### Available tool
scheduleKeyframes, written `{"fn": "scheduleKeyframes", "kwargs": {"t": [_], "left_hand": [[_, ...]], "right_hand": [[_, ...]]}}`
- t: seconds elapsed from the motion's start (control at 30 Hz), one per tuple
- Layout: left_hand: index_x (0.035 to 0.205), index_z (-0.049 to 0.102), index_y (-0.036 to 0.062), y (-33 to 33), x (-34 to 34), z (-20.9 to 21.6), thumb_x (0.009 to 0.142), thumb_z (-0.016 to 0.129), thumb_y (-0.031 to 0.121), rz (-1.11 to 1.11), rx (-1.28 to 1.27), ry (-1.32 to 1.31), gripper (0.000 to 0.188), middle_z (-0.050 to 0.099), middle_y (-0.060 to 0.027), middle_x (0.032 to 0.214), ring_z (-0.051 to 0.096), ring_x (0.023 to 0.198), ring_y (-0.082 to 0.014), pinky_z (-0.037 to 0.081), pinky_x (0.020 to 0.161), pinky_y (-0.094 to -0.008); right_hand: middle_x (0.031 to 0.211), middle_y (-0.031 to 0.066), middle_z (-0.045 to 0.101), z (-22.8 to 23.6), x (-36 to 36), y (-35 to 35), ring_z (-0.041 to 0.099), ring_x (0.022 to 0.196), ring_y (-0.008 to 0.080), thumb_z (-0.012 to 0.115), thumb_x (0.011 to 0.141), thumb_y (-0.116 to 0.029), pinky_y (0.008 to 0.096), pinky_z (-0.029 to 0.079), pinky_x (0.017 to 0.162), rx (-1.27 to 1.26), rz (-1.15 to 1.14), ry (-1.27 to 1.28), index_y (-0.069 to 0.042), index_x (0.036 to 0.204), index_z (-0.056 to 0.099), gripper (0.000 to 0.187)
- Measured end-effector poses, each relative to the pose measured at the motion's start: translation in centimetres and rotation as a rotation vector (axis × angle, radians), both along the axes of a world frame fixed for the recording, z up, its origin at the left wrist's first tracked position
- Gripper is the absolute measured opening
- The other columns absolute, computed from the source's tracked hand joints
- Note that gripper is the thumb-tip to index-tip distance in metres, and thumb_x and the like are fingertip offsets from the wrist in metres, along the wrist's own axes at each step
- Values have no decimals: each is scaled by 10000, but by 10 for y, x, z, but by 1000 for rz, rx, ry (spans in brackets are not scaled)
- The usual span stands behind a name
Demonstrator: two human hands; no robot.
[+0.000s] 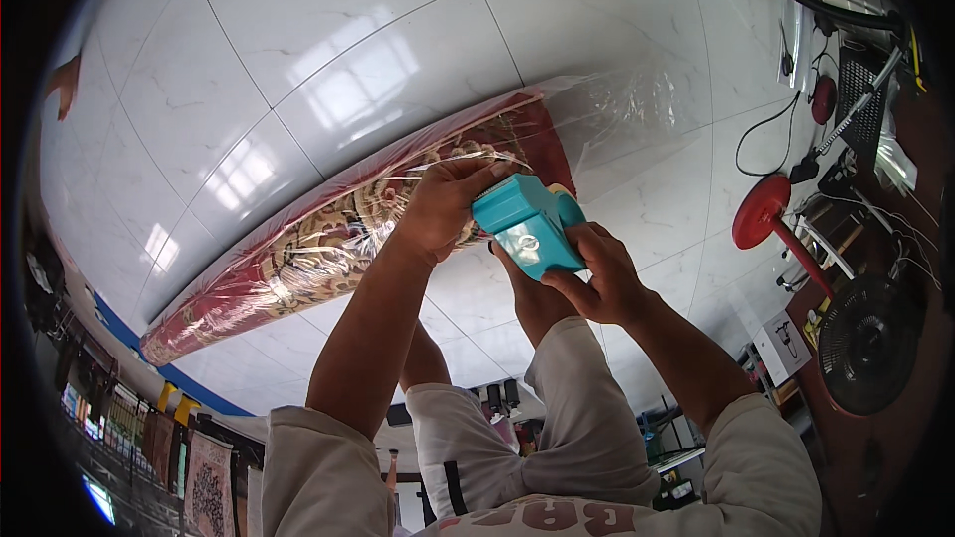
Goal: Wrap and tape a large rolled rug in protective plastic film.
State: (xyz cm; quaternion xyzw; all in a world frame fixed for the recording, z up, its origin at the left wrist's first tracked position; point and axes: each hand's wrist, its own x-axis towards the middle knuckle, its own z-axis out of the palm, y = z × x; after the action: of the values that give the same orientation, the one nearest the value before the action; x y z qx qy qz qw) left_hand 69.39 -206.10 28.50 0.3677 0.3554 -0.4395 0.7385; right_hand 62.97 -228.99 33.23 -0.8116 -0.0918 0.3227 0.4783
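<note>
A teal plastic tape dispenser [529, 231] is up in front of me, above the floor. My right hand [604, 276] grips its lower right side, thumb on the near face and fingers behind. A bit of a tan roll shows at its upper right. My left hand [450, 207] is closed at the dispenser's upper left edge, where a row of small teeth shows. Whether a strip of tape lies between those fingers cannot be made out. Behind and below lies a rolled red and beige patterned carpet [333, 239] in clear plastic wrap, its loose plastic end [627, 104] spreading right.
White glossy tiles [587, 15] make up the floor. At the right are a red round-based stand [764, 211] with a dark fan [868, 343], loose cables and a white box [784, 346]. A bare foot [65, 87] shows at the far left. Hanging rugs [209, 477] are at lower left.
</note>
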Motion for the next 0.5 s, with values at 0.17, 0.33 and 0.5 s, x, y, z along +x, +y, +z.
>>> {"fn": "scheduleKeyframes", "kwargs": {"t": [0.17, 0.33, 0.5], "left_hand": [[944, 679, 19, -27, 13, -55, 923, 631, 195, -90, 222, -37, 184, 682, -52, 823, 629, 699, -124, 519, 667, -279], [980, 673, 36, 12, 84, -128, 945, 611, 235, -218, 488, 2, 211, 651, -4, 838, 571, 712, -82, 510, 661, -255], [990, 686, 87, 2, 106, -195, 942, 626, 281, -519, 377, -21, 209, 663, 18, 863, 567, 733, -73, 522, 724, -273]], "right_hand": [[827, 167, 678, -4, 0, -6, 700, 745, 289, 697, 873, -273, 357, 534, 663, 63, -268, 264, 4, 1044, 550, 358], [817, 163, 687, 5, -8, 9, 703, 738, 263, 699, 879, -293, 352, 539, 662, -5, -327, 382, 21, 1047, 551, 385], [789, 183, 679, 5, 17, 37, 696, 709, 269, 683, 889, -316, 360, 536, 641, -121, -456, 463, 33, 1027, 555, 397]]}}
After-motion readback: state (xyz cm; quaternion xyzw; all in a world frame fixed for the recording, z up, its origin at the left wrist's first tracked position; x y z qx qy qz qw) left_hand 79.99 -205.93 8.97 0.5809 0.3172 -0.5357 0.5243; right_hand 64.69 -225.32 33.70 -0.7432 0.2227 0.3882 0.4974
